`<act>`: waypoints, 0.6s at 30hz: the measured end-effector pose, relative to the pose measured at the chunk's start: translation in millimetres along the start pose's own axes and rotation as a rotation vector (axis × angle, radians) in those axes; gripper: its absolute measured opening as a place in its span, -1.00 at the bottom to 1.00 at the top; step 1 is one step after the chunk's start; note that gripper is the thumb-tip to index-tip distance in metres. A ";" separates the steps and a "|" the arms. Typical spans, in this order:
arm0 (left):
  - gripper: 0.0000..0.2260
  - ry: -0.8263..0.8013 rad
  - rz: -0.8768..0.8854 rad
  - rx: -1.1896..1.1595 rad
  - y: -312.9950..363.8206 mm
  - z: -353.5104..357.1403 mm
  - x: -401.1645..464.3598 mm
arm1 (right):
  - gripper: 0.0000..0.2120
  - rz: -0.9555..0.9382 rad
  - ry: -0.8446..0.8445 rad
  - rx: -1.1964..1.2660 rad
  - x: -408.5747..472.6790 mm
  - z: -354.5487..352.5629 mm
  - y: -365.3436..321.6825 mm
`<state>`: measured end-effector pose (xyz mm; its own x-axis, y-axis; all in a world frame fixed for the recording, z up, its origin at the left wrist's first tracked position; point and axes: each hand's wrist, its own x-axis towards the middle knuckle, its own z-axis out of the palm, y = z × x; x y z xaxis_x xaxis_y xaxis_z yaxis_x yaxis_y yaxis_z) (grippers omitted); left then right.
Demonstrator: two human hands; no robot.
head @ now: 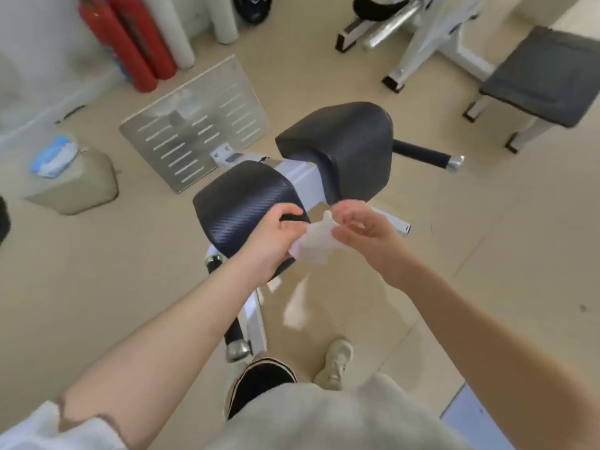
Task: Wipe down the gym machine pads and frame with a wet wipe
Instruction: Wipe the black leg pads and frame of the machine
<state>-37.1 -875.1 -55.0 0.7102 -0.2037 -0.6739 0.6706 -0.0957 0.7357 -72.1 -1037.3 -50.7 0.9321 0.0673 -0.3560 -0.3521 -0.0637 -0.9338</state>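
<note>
Both hands, left hand (276, 232) and right hand (360, 228), are pinching the wet wipe (313, 243) mid-frame. I'd spread it flat first, then start on the near pad (240, 203).

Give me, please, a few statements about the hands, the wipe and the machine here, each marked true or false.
1. Both hands hold the wet wipe. True: the left hand and right hand grip it between them.
2. The wipe is pressed flat on the near pad. False: it is held in the air beside that pad.
3. The wipe pack lies on the far pad. False: it rests on a beige container on the floor.
4. Two red cylinders stand by the wall. True.
</note>
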 end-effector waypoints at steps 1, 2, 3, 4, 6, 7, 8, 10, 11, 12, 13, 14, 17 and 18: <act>-0.86 -0.001 0.028 -0.043 1.2 7.9 -6.4 | -0.83 -0.022 -0.052 -0.042 -0.2 -5.6 -4.3; -0.85 -0.015 0.046 -0.112 2.8 12.8 -10.8 | -0.85 -0.041 -0.091 -0.087 1.7 -9.9 -9.4; -0.81 -0.044 0.047 -0.200 5.4 16.6 -14.7 | -0.86 -0.056 -0.119 -0.119 5.2 -14.0 -14.4; -0.78 -0.085 0.045 -0.277 6.8 18.2 -17.2 | -0.87 -0.062 -0.134 -0.102 9.2 -15.4 -19.9; -0.81 -0.110 0.094 -0.198 5.1 15.2 -21.0 | -0.86 -0.066 -0.151 -0.011 17.5 -11.4 -25.7; -0.83 -0.078 0.122 -0.090 3.5 12.3 -22.9 | -0.86 -0.078 -0.149 -0.026 23.3 -7.1 -26.8; -0.86 -0.025 0.141 -0.013 2.3 8.7 -23.5 | -0.87 -0.084 -0.144 -0.065 29.5 -1.2 -27.6; -0.89 0.087 0.144 0.034 0.9 -0.8 -23.3 | -0.91 -0.033 -0.190 -0.110 42.1 11.5 -27.4; -0.89 0.121 0.145 0.026 1.1 -6.8 -22.0 | -0.82 0.012 -0.243 -0.108 49.7 17.1 -28.3; -0.88 0.142 0.150 0.021 2.7 -13.7 -19.3 | -0.73 0.064 -0.308 -0.102 58.9 22.4 -30.4; -0.87 0.159 0.160 0.035 5.1 -21.0 -15.6 | -0.70 0.108 -0.372 -0.117 68.6 26.9 -32.6; -0.87 0.179 0.169 0.055 7.5 -28.4 -10.0 | -0.72 0.132 -0.413 -0.157 78.6 30.8 -34.8; -0.86 0.261 0.173 0.076 17.9 -50.9 13.8 | -0.81 0.135 -0.400 -0.211 111.3 41.7 -40.1; -0.88 0.285 0.171 0.078 22.4 -59.3 23.7 | -0.83 0.131 -0.387 -0.189 122.7 47.4 -42.9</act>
<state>7.5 -824.3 -58.5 0.8497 0.0566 -0.5241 0.5259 -0.1599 0.8354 53.3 -979.1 -56.0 0.7672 0.4119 -0.4917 -0.4097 -0.2750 -0.8697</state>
